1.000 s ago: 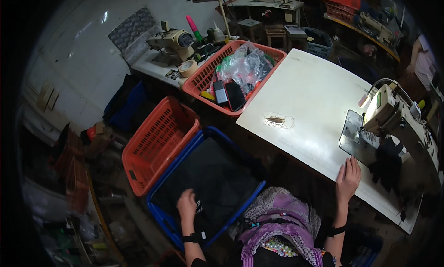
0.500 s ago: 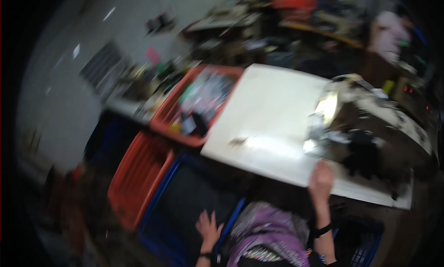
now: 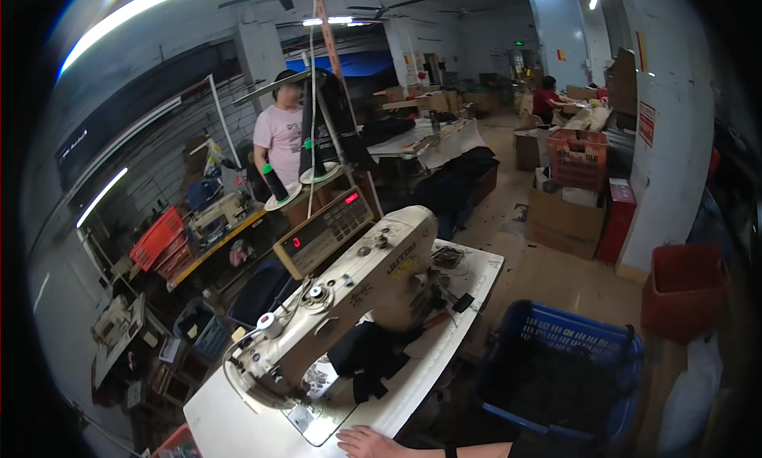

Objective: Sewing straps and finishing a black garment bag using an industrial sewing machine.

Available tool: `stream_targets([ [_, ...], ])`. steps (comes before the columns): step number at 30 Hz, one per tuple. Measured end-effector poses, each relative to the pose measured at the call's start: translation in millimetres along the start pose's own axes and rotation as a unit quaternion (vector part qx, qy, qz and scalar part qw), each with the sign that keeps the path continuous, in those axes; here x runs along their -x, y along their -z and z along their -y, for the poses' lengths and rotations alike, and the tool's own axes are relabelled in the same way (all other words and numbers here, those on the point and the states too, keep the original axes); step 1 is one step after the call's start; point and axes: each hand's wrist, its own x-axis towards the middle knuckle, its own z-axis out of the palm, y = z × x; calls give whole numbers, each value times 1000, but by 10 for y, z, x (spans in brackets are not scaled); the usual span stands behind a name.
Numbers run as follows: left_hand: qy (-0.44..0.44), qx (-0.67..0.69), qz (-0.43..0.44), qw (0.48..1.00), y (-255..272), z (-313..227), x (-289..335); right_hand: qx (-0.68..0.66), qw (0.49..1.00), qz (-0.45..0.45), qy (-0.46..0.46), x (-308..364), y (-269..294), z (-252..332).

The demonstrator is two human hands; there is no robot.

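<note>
My right hand (image 3: 367, 441) rests on the front edge of the white sewing table (image 3: 230, 414), its fingers stretched out flat and holding nothing. A dark band circles the wrist at the lower edge. Just beyond the fingers stands a cream industrial sewing machine (image 3: 349, 291), with its needle end nearest the hand. Black cloth (image 3: 369, 351) lies bunched on the table under the machine's arm. Behind the machine a control box (image 3: 325, 234) shows red lit digits. My left hand is out of view.
Right of the table, a blue plastic crate (image 3: 492, 371) holds dark cloth. Beyond it stand a red bin (image 3: 684, 291), a cardboard box (image 3: 565, 224) and an orange crate (image 3: 578, 160). A person in pink (image 3: 279, 136) stands behind the machine; another in red (image 3: 544, 102) is farther back.
The view has swung right and up, from the table and orange tubs to the machine and the room beyond. My left hand has left the picture; my right hand stays at the table's edge.
</note>
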Motion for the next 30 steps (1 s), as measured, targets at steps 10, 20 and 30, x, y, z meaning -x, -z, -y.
stream_targets([
  [10, 56, 2, -56, 997, -187, 150, 63, -138, 990, 2, 25, 496, 386, -71],
  [20, 117, 19, -101, 988, -343, 150, 209, -158, 971, 157, -85, 1309, 676, -325],
  [30, 184, 17, -140, 973, -328, 656, 475, -46, 903, 331, -270, 2581, 495, -579],
])
